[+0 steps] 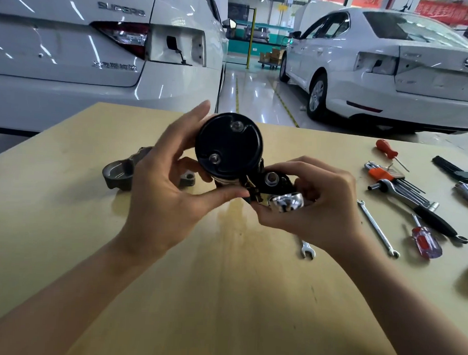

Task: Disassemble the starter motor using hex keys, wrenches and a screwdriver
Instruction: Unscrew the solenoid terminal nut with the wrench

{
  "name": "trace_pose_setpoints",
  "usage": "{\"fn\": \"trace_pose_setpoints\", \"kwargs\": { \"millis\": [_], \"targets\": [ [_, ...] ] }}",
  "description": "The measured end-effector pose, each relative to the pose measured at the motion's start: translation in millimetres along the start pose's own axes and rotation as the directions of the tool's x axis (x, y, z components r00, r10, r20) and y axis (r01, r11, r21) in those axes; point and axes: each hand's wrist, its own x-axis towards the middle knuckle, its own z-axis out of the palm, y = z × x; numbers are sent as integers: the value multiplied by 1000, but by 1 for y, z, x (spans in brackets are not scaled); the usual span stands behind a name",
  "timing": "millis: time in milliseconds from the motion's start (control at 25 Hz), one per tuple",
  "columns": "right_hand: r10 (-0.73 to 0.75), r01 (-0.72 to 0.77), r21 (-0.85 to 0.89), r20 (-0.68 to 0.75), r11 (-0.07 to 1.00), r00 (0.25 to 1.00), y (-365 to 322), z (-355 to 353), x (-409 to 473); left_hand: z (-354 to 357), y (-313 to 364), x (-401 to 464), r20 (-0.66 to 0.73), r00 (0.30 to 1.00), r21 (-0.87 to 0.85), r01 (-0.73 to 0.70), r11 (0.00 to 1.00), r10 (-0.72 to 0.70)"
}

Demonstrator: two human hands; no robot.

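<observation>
Head camera looks down on a pale wooden table [222, 297], and above its middle both hands hold the black cylindrical starter motor [228, 147] lifted clear of the top, end cap turned toward the eyes. That tilt seems deliberate: it shows the two bright screw heads on the cap and the terminal stud on the smaller black solenoid housing [274, 179], which sits at the motor's five o'clock.

At nine o'clock of the motor, the left hand [162, 190] cups the body, thumb curled under the lower edge and fingers wrapped behind the far side, with one fingertip showing above the cap at about eleven. It works as the clamp, so the part cannot twist.

At four o'clock of the motor, the right hand [317, 205] has its fingers curled around the solenoid end and pinches a small shiny chrome piece [286, 201], perhaps a socket or cap; blur keeps me from telling which. My guess is that a terminal fastener is being worked by hand.

A grey cast metal end bracket [120, 172] lies on the table at nine o'clock, apart from the motor, so the drive housing looks already off. Tools are parked at three o'clock, within the right hand's reach: an orange-handled screwdriver [387, 149], a set of hex keys in an orange holder [396, 179], a black-handled ratchet [419, 209], a slim silver spanner [378, 229] and a red clear-handled screwdriver [425, 243].
</observation>
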Motion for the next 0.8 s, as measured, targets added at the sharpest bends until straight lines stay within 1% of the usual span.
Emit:
{"fn": "trace_pose_setpoints", "kwargs": {
  "millis": [80,160,240,360,440,520,600,640,680,720,760,800],
  "targets": [
    [21,-21,4,-8,1000,1000,-1,-2,2,0,-7,2,19,999,7,35,999,-35],
    [21,-21,15,5,1000,1000,-1,-2,3,-1,-15,4,24,994,-21,110,994,-109],
    [-25,25,4,50,1000,998,-2,-1,2,-3,-22,4,71,980,-61,189,980,-184],
    [-114,116,-6,117,993,987,-2,-1,1,-5,-26,1,153,963,-116,242,963,-223],
    [-163,163,13,104,987,981,1,-3,2,-5,-23,1,118,974,-102,206,973,-193],
    [-198,196,35,45,980,979,3,-4,1,-2,-16,2,42,984,-83,179,980,-176],
    [-199,199,11,-16,980,980,2,-4,-1,2,-10,0,-41,987,-22,155,988,-156],
    [-163,163,12,-34,987,986,1,-3,-1,4,-7,-1,-80,985,2,154,988,-154],
    [-91,93,36,-57,995,994,2,-4,0,6,-4,-1,-128,979,17,159,987,-155],
    [38,-28,107,-99,994,994,0,-5,2,8,-2,0,-183,969,19,170,985,-164],
    [208,-172,217,-159,961,965,-1,-6,5,9,0,0,-236,955,4,187,982,-181],
    [408,-307,399,-197,864,892,-1,-7,10,10,1,1,-277,939,-27,205,978,-205]
  ]
}}
